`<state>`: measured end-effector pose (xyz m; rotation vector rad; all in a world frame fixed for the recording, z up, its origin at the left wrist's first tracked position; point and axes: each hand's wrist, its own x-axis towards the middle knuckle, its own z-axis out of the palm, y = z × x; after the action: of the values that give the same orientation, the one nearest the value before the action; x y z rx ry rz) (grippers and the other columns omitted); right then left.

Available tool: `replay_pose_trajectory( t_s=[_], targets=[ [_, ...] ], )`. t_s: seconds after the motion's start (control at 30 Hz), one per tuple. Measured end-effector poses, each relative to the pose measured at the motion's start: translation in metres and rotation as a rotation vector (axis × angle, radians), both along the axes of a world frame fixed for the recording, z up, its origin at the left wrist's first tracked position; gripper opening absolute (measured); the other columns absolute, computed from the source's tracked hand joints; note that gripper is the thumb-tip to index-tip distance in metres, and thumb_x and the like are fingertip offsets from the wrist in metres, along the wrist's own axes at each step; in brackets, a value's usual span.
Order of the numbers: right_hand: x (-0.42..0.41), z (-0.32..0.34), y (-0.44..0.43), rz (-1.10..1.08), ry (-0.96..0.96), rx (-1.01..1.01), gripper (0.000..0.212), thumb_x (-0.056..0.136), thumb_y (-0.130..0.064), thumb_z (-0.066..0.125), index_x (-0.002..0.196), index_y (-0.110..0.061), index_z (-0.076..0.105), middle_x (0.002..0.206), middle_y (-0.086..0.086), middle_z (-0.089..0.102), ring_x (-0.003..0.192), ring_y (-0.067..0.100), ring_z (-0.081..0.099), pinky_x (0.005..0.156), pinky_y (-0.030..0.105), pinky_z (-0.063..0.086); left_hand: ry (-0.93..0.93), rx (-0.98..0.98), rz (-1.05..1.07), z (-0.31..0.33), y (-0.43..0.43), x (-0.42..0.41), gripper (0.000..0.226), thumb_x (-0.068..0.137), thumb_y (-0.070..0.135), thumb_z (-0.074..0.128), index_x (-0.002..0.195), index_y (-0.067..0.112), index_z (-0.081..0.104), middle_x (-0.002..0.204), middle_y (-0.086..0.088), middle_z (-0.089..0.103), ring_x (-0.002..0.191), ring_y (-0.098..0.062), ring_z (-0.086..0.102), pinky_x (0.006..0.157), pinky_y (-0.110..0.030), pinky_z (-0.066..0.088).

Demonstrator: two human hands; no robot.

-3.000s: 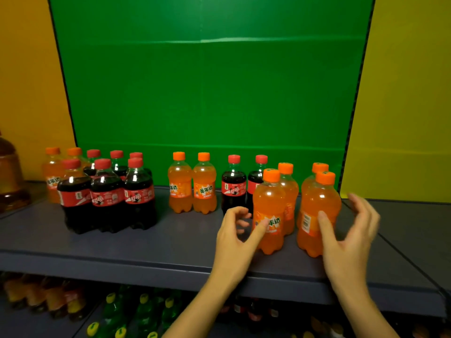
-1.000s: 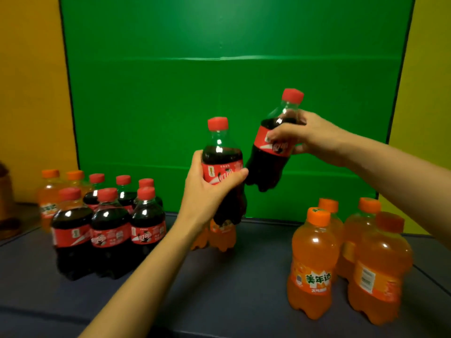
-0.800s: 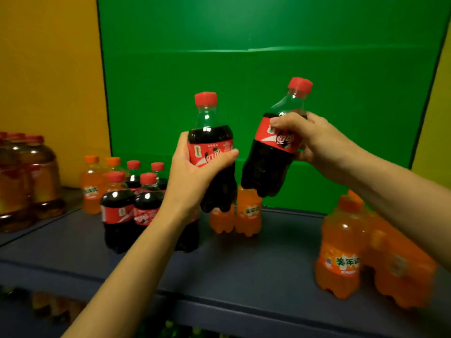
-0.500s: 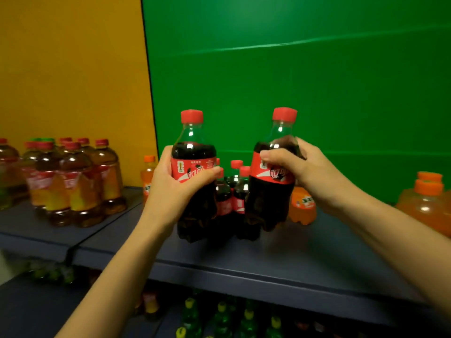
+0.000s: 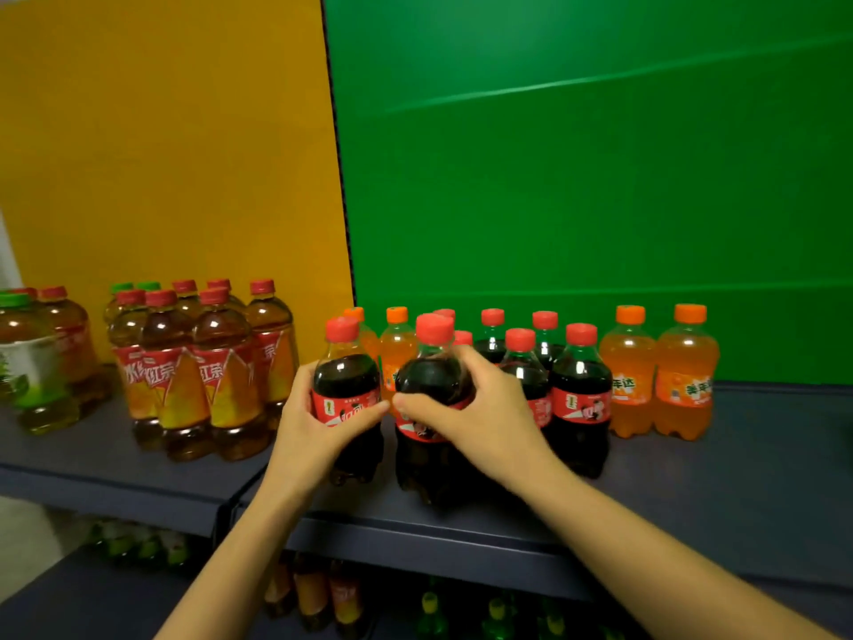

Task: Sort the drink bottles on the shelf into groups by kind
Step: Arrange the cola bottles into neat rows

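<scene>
My left hand (image 5: pixel 310 431) grips a red-capped cola bottle (image 5: pixel 346 381) standing on the dark shelf (image 5: pixel 738 478). My right hand (image 5: pixel 466 422) grips a second cola bottle (image 5: pixel 431 376) right beside it, its base on or just above the shelf. Both stand at the front of a cluster of cola bottles (image 5: pixel 579 399). Two orange soda bottles (image 5: pixel 660 371) stand to the right of the cluster. Two more orange soda bottles (image 5: pixel 398 344) show behind the held ones at the back left.
Several large tea bottles (image 5: pixel 203 371) with red caps stand on the neighbouring shelf section to the left, and green-capped ones (image 5: pixel 27 362) at the far left. A lower shelf holds more bottles (image 5: pixel 429 612). Green and yellow panels back the shelf.
Both hands picked a cola bottle out from between the orange sodas, carried them left and lowered them to the front of the cola cluster. The view swung left.
</scene>
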<state>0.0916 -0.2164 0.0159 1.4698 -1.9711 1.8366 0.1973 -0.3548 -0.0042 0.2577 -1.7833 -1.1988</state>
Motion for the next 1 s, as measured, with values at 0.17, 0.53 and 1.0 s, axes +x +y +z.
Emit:
replay_pose_trajectory(
  t_s=[0.17, 0.53, 1.0],
  targets=[
    [0.005, -0.021, -0.038, 0.016, 0.043, 0.033, 0.039, 0.067, -0.041, 0.077, 0.099, -0.026, 0.059, 0.094, -0.013, 0.068, 0.089, -0.003, 0.061, 0.079, 0.014, 0.048, -0.025, 0.057, -0.021, -0.017, -0.030, 0.001, 0.066, 0.043, 0.046, 0.077, 0.103, 0.032, 0.054, 0.102, 0.006, 0.065, 0.092, -0.005, 0.065, 0.070, -0.022, 0.054],
    [0.008, -0.035, -0.089, -0.167, 0.050, 0.108, 0.053, 0.077, -0.042, 0.068, 0.116, -0.025, 0.038, 0.113, -0.011, 0.057, 0.107, 0.004, 0.053, 0.089, 0.016, 0.042, -0.113, 0.061, -0.225, -0.025, -0.088, -0.013, 0.057, 0.065, 0.021, 0.077, 0.116, 0.019, 0.049, 0.108, 0.000, 0.063, 0.094, -0.006, 0.065, 0.070, -0.015, 0.051],
    [0.026, 0.032, -0.091, -0.460, 0.319, 0.123, 0.048, 0.094, -0.037, 0.038, 0.136, -0.014, 0.041, 0.133, -0.009, 0.043, 0.125, 0.002, 0.035, 0.101, 0.010, 0.021, -0.156, 0.006, -0.229, 0.003, -0.138, -0.019, 0.056, 0.088, 0.061, 0.033, 0.130, 0.025, 0.041, 0.124, 0.009, 0.052, 0.117, -0.006, 0.049, 0.100, -0.025, 0.038]
  ],
)
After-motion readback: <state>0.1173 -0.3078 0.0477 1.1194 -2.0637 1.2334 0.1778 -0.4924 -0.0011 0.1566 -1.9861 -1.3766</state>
